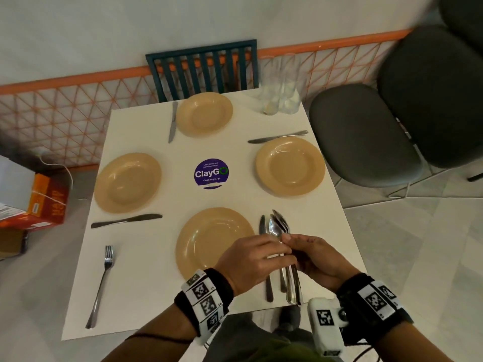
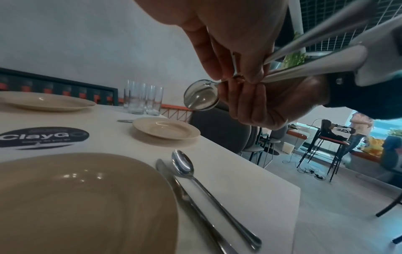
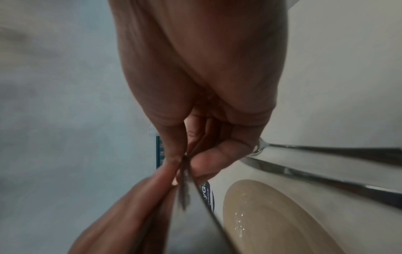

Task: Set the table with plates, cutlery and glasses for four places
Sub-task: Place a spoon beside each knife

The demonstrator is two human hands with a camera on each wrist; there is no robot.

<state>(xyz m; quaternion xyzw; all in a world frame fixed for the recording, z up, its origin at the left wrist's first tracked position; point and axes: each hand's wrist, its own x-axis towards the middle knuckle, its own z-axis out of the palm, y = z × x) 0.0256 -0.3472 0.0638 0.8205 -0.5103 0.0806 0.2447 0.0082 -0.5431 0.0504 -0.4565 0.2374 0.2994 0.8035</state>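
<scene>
Four tan plates lie on the white table (image 1: pixel 146 304); the near plate (image 1: pixel 209 239) is in front of me. Right of it lie a knife (image 2: pixel 185 197) and a spoon (image 2: pixel 195 177). Above them both hands hold a bundle of spoons (image 1: pixel 279 226). My right hand (image 1: pixel 316 257) grips the handles. My left hand (image 1: pixel 254 259) pinches the neck of one spoon (image 2: pixel 201 96) in the bundle. Knives lie by the far plate (image 1: pixel 172 121), the right plate (image 1: pixel 277 137) and the left plate (image 1: pixel 125 220). A fork (image 1: pixel 102 280) lies at the near left.
Several tall glasses (image 1: pixel 279 87) stand together at the far right corner. A round purple sticker (image 1: pixel 211 173) marks the table's middle. A dark slatted chair (image 1: pixel 203 69) is at the far side, grey chairs (image 1: pixel 366 134) to the right, boxes (image 1: pixel 34 199) on the floor left.
</scene>
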